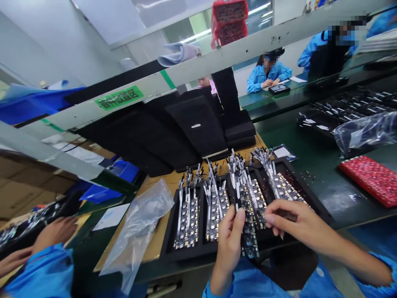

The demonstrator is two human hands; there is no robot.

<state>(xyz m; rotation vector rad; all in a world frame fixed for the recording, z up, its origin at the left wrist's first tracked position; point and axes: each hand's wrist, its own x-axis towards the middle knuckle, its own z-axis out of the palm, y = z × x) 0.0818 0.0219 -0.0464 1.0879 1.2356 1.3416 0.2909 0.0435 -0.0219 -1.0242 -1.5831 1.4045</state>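
Observation:
My left hand is closed on a narrow dark circuit board strip, with the thumb lying along its left edge. The strip is tilted over the front of a black foam tray. My right hand is just right of the strip, thumb and forefinger pinched together; anything between them is too small to make out. Rows of similar circuit boards with white and black cable ends lie in the tray's compartments. Thin dark red wires lie in its right part.
A clear plastic bag lies left of the tray on cardboard. Black foam sheets lean behind, beneath a metal rail. A red bubble-wrap packet lies right. At far left is a co-worker's hand; other people sit across.

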